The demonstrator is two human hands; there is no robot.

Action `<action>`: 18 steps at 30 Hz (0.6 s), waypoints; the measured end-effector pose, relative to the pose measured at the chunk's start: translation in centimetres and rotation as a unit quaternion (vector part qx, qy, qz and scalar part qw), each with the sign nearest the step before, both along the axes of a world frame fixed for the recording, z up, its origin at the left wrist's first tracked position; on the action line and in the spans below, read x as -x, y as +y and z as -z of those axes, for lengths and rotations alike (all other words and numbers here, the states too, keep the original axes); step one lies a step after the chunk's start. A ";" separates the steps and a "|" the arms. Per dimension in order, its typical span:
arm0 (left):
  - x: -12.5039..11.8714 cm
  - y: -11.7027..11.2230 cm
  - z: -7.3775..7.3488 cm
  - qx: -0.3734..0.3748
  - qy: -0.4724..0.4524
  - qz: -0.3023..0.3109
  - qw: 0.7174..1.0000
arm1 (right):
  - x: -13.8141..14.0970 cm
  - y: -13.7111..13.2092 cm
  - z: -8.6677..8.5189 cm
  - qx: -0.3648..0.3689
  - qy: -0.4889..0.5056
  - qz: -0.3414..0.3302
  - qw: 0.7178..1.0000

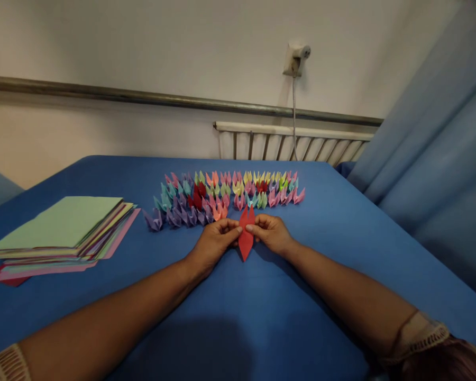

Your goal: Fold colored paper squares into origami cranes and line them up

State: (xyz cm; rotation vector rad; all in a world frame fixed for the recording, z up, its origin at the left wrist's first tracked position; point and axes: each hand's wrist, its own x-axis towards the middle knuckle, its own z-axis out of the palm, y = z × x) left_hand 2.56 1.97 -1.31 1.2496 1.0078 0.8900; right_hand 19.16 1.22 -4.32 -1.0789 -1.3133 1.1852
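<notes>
Between my two hands is a red piece of folded origami paper [245, 244], long and kite-shaped, with two narrow points at its far end and one point toward me. My left hand [216, 241] pinches its left edge, thumb on top. On the other side, my right hand [273, 233] grips the right edge the same way, its thumb close to the left one. The fingertips under the paper are hidden. Just beyond my hands stand several rows of small folded paper cranes [196, 196] in purple, pink, red, yellow, green and blue.
A stack of coloured paper sheets [59, 222], pale green on top, lies on the left of the blue-covered table [174, 328]. Behind are a metal rail [143, 99], a radiator [301, 135] and a wall socket with a plugged-in cord [294, 61]. A blue curtain [432, 143] hangs at the right.
</notes>
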 end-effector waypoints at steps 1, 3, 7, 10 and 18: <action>0.0 0.1 0.0 -0.004 0.003 0.001 1.000 | 0.1 0.0 0.0 -0.002 -0.001 -0.003 1.000; 0.0 0.2 0.1 -0.017 0.015 0.001 1.000 | 0.3 -0.1 0.0 -0.002 0.002 -0.005 1.000; 0.0 0.3 0.1 -0.040 0.022 -0.021 0.999 | 0.6 -0.2 0.0 -0.001 0.016 -0.002 1.000; 0.0 0.3 0.0 -0.027 0.011 -0.024 0.999 | 0.6 -0.2 -0.1 0.001 0.024 -0.002 1.000; 0.1 0.4 0.1 -0.072 0.010 -0.048 0.996 | 0.4 -0.1 -0.2 -0.011 0.054 0.026 0.998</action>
